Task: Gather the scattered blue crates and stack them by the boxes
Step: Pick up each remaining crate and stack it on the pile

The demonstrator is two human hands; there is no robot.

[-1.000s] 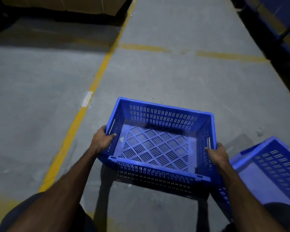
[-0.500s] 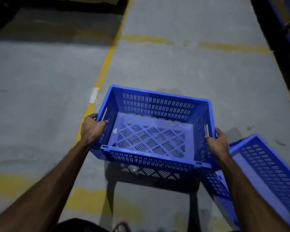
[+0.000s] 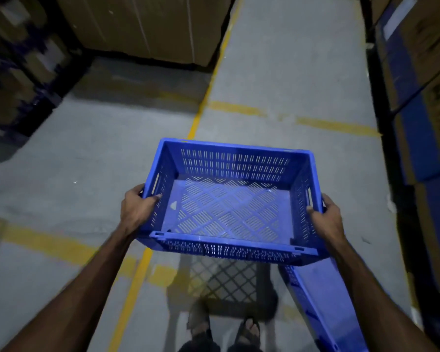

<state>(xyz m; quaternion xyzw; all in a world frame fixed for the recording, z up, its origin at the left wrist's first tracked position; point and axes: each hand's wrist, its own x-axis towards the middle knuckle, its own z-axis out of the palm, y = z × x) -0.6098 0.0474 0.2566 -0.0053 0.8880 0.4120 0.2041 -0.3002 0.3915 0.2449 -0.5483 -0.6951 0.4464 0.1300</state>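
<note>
Between both hands, blue crate now lifted higher off floor; left hand & right hand grip its sides. Boxes appear ahead, so carrying has begun.

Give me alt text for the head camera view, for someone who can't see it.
A person's left hand and right hand hold an empty blue crate by its sides above a concrete floor with yellow lines. A second blue crate sits lower right; cardboard boxes stand ahead.

Two blue crates, two hands.
</note>
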